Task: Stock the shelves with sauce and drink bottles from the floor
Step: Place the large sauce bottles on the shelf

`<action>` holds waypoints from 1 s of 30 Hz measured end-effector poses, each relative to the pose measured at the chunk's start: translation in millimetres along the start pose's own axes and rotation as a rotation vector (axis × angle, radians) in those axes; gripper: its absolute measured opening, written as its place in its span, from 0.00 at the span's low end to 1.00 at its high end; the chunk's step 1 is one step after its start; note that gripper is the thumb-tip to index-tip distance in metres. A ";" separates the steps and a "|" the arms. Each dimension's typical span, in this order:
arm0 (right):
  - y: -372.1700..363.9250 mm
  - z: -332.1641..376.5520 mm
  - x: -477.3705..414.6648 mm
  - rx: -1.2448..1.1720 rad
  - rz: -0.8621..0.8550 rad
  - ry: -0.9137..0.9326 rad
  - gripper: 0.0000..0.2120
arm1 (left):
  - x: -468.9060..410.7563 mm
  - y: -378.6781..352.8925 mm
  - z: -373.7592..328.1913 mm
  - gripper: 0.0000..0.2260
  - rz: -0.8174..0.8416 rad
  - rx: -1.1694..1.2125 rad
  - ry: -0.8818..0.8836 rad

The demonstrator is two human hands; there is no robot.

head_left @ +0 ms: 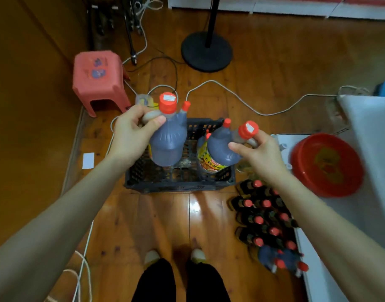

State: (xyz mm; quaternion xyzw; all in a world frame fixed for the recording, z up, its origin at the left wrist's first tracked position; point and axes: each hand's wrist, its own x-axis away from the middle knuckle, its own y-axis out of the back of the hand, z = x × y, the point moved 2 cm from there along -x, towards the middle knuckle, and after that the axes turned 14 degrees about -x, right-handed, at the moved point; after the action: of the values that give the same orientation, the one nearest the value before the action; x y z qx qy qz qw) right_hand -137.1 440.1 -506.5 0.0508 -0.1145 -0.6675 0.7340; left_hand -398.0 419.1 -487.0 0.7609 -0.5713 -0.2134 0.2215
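Note:
My left hand (132,134) grips the handle of a large dark sauce jug (168,140) with a red cap, held above a black plastic crate (178,182) on the floor. My right hand (259,149) grips the handle of a second dark red-capped jug (223,150), tilted left over the crate's right side. Another jug with a yellow label (209,164) stands in the crate under it. Several small dark red-capped bottles (263,216) stand on the floor to the right of the crate.
A pink plastic stool (98,79) stands at the back left. A black round stand base (206,51) sits behind the crate, with cables (241,99) across the wooden floor. A red basin (326,164) rests on a white surface (361,214) at the right. My feet (176,256) are below.

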 end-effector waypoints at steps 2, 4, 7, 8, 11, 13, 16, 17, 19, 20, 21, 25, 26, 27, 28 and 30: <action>21.1 50.1 13.7 -0.008 -0.012 0.010 0.09 | 4.5 22.0 -47.4 0.06 0.021 0.011 -0.025; 39.6 93.4 28.1 -0.029 -0.031 0.026 0.09 | 10.2 39.3 -87.0 0.06 0.034 0.011 -0.049; 68.7 154.4 54.0 -0.021 -0.087 0.060 0.09 | 18.4 63.5 -147.7 0.08 0.037 0.005 -0.129; 77.3 171.9 63.7 -0.016 -0.107 0.067 0.09 | 20.7 71.4 -166.2 0.06 0.046 0.001 -0.157; 101.4 217.6 96.7 0.020 -0.196 0.094 0.09 | 28.4 88.1 -213.3 0.06 0.092 0.031 -0.236; 114.4 244.6 120.9 0.087 -0.250 0.129 0.10 | 32.5 97.6 -238.4 0.09 0.098 0.042 -0.311; 136.4 279.4 168.7 0.123 -0.381 0.126 0.09 | 40.7 109.3 -278.3 0.10 0.138 0.071 -0.417; 143.2 289.0 185.7 0.122 -0.429 0.122 0.10 | 44.1 110.9 -291.1 0.09 0.155 0.077 -0.451; 154.2 305.8 220.4 0.117 -0.528 0.110 0.10 | 53.3 111.2 -317.7 0.08 0.203 0.084 -0.522; 159.5 313.5 237.9 0.111 -0.579 0.101 0.09 | 59.1 110.1 -330.8 0.08 0.233 0.088 -0.559; 164.7 320.4 255.6 0.101 -0.626 0.096 0.08 | 65.5 108.2 -344.4 0.08 0.265 0.096 -0.596; 190.6 339.9 323.6 0.094 -0.796 0.054 0.07 | 96.6 92.9 -398.8 0.08 0.367 0.129 -0.726; 198.9 341.9 339.8 0.094 -0.843 0.038 0.07 | 106.5 87.0 -412.1 0.08 0.397 0.145 -0.751; 207.2 343.7 355.6 0.087 -0.884 0.027 0.07 | 117.0 80.0 -424.9 0.08 0.428 0.161 -0.771; 216.6 344.5 370.5 0.083 -0.924 0.019 0.07 | 128.3 72.7 -437.9 0.08 0.459 0.177 -0.790; 236.6 347.4 399.2 0.095 -0.988 0.009 0.07 | 151.4 56.4 -464.5 0.08 0.516 0.219 -0.819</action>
State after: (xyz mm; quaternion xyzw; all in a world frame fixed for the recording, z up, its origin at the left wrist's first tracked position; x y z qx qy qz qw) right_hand 43.0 96.0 -76.1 0.1350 -0.1039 -0.9294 0.3274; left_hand -134.5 302.4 -88.5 0.4674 -0.8001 -0.3716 -0.0569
